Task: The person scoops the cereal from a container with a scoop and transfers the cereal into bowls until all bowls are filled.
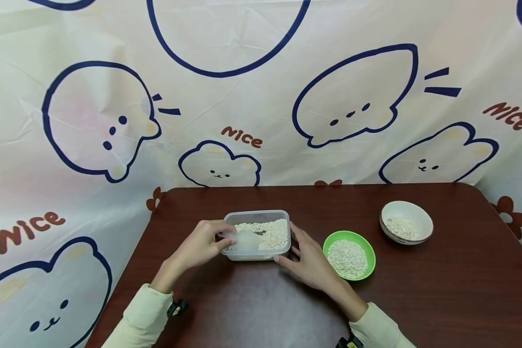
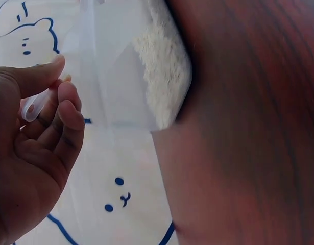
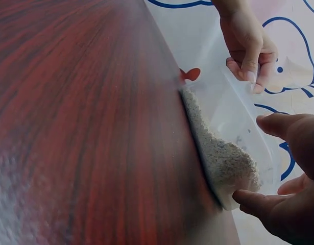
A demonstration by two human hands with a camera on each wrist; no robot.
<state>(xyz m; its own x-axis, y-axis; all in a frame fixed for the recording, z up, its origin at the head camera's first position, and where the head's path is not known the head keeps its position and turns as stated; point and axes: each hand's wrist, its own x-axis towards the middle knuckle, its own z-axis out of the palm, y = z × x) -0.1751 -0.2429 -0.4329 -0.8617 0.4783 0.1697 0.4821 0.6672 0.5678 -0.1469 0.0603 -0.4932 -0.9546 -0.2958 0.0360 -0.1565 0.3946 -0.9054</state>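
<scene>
My left hand point(image 1: 206, 244) pinches the handle of a translucent plastic scoop point(image 1: 246, 240); in the left wrist view the handle point(image 2: 33, 109), with a hole at its end, shows between thumb and fingers. The scoop's bowl is down inside a clear rectangular plastic container point(image 1: 254, 258), over pale oat flakes point(image 1: 275, 234). At the container's right end rests my right hand point(image 1: 306, 258), thumb at the front corner and fingers along the side wall. The right wrist view shows these fingers point(image 3: 256, 201) spread, with the flakes heaped toward that end.
Right of the container stands a green bowl point(image 1: 370, 261) holding pale flakes, close to my right forearm. A white bowl point(image 1: 417, 212) with fewer flakes sits farther back on the right. The dark wooden table point(image 1: 452, 290) ends at a patterned cloth point(image 1: 278, 111).
</scene>
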